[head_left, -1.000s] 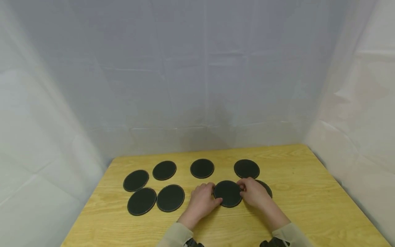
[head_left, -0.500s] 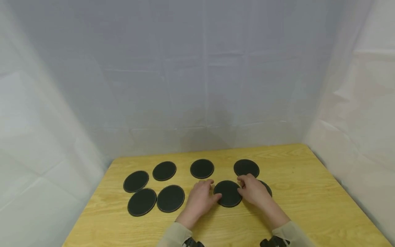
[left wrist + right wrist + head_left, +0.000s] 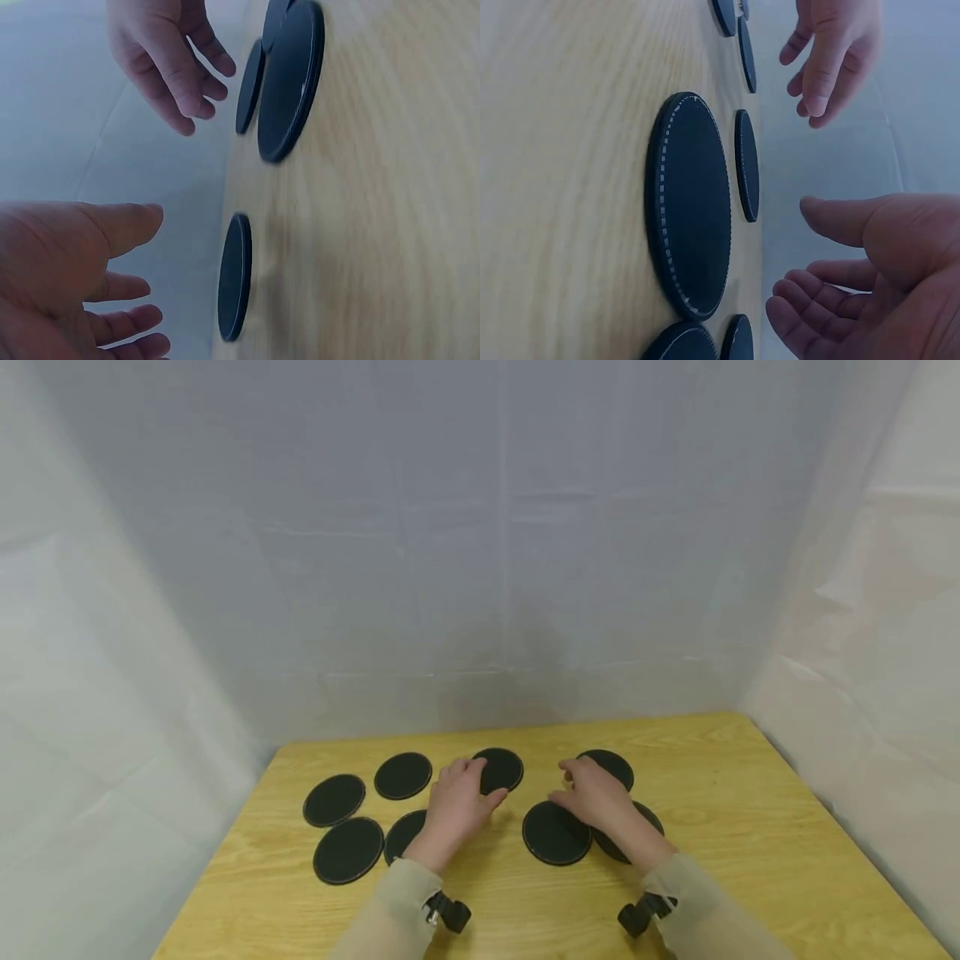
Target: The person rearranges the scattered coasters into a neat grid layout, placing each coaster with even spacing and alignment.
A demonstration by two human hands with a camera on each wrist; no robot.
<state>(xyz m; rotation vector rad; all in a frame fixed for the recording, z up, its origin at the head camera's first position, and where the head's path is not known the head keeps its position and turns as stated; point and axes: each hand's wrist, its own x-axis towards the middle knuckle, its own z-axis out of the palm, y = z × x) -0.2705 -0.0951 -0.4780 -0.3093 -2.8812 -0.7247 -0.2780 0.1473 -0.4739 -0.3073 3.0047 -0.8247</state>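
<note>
Both hands lifted clear of the wooden table (image 3: pixel 720 860), holding nothing. Left hand (image 3: pixel 459 797) hovering with fingers loosely spread over the back-row coaster (image 3: pixel 501 768), at ten o'clock from the stitched front coaster (image 3: pixel 555 833). Right hand (image 3: pixel 592 793) relaxed and open just above that front coaster, near the coaster at twelve o'clock (image 3: pixel 611 764). Coasters all lying flat, spread in two loose rows, apparently for easy reach.
</note>
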